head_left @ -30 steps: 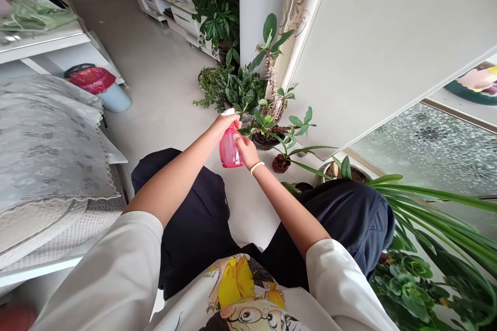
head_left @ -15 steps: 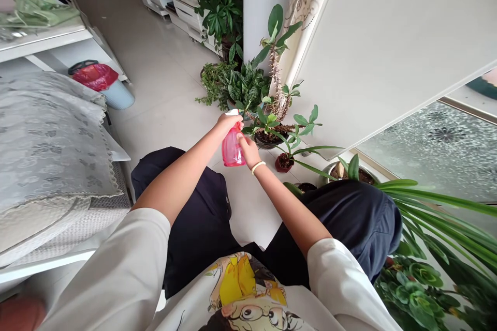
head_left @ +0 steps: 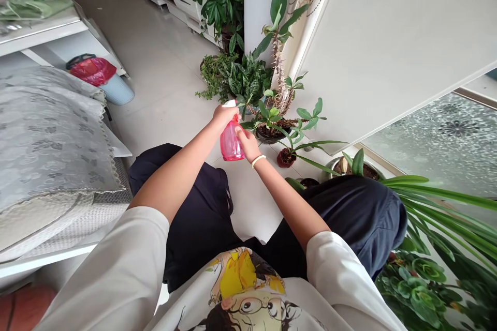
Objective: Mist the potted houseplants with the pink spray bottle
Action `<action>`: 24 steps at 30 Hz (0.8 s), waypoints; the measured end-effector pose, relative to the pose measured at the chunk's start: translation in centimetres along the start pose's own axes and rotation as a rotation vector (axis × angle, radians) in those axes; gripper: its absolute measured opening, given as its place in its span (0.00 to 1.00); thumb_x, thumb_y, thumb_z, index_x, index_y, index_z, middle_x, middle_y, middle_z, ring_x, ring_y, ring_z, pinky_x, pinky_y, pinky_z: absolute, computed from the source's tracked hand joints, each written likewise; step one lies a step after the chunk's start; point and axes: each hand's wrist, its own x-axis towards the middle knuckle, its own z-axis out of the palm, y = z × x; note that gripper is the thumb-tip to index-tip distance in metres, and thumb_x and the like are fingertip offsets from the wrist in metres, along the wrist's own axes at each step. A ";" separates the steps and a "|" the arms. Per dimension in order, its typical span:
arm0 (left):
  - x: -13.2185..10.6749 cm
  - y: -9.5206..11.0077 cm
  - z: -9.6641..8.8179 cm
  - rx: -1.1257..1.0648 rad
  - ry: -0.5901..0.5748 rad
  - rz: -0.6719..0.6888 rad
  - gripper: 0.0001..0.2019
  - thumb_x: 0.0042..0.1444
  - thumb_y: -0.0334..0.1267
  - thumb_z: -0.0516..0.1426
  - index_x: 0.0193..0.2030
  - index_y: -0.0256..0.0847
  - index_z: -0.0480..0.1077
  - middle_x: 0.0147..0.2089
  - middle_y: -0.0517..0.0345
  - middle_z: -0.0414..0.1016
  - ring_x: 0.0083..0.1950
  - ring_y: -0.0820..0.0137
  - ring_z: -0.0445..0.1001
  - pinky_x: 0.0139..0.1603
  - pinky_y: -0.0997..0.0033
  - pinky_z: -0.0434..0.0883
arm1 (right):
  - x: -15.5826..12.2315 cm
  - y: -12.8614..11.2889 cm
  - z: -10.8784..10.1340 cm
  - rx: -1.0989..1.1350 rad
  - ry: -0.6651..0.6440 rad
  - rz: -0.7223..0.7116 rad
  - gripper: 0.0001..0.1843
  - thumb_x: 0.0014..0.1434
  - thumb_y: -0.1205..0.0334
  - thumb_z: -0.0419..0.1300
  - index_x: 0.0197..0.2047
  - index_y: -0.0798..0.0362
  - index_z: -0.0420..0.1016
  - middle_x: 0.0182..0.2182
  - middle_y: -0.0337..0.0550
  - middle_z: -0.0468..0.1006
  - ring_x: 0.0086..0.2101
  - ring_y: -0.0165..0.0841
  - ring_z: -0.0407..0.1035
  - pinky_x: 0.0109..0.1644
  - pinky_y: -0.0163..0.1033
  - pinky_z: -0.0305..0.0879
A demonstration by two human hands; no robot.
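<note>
A pink see-through spray bottle (head_left: 231,146) with a white head is held upright between my two hands, above the floor. My left hand (head_left: 225,115) is closed round its neck and trigger. Lower down, my right hand (head_left: 249,144) grips the side of the bottle, with a pale band on the wrist. Just beyond the sprayer stands a thorny potted plant (head_left: 277,70) with broad green leaves. Nearer, to the right of the bottle, is a small reddish pot (head_left: 286,158) with long narrow leaves.
Leafy plants (head_left: 248,80) stand behind the bottle by the wall. Long strap leaves (head_left: 446,194) and a round-leaved plant (head_left: 419,284) are at my right knee. At left are a lace-covered seat (head_left: 58,134), a lined bin (head_left: 116,88) and a ball (head_left: 23,307).
The spray bottle and both hands sit slightly higher in the view, and the view itself has shifted a little. Both hands keep their hold on the bottle.
</note>
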 end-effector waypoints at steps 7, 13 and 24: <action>1.0 -0.9 -0.7 0.049 -0.023 0.016 0.08 0.41 0.27 0.61 0.22 0.41 0.66 0.21 0.56 0.72 0.23 0.70 0.70 0.27 0.72 0.69 | 0.0 0.1 0.7 0.018 -0.031 0.029 0.29 0.55 0.29 0.57 0.32 0.50 0.66 0.27 0.39 0.72 0.29 0.33 0.65 0.37 0.40 0.59; 0.0 -1.2 -0.9 0.040 -0.073 -0.078 0.06 0.41 0.27 0.61 0.22 0.40 0.68 0.25 0.54 0.76 0.25 0.71 0.71 0.29 0.72 0.69 | -0.5 0.9 1.1 0.028 -0.022 0.076 0.32 0.55 0.26 0.55 0.30 0.50 0.66 0.25 0.40 0.72 0.27 0.33 0.64 0.34 0.40 0.58; -3.8 2.0 1.8 0.016 -0.161 0.181 0.12 0.47 0.30 0.64 0.41 0.40 0.75 0.31 0.60 0.78 0.34 0.73 0.76 0.36 0.78 0.70 | -2.6 0.9 -0.5 0.051 0.146 -0.187 0.31 0.57 0.30 0.55 0.45 0.51 0.70 0.38 0.46 0.78 0.39 0.39 0.71 0.47 0.42 0.66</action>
